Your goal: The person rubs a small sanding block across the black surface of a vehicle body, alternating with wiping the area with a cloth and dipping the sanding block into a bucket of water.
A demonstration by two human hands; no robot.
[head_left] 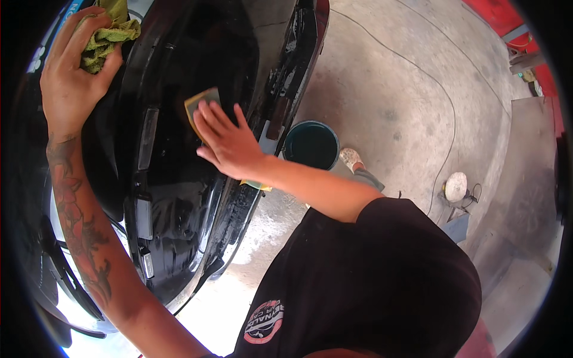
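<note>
At the upper left my left hand [77,71] is curled round a crumpled yellow-green cloth [110,36]. My right hand [230,137] lies over a thin square pad [203,98] with a yellowish edge and greyish face, fingers spread out on top of it, on the glossy black vehicle panel [164,83]. Its thumb points left across the panel. A second yellow piece [259,186] shows under my right forearm at the panel's right edge, partly hidden.
A dark teal bucket [310,143] stands on the concrete floor [382,83] right of the panel, beside a foot in a pale clog [351,158]. Long cords cross the floor. Farther right are a white rounded object [456,186] and large grey sheets [525,155] near red structures.
</note>
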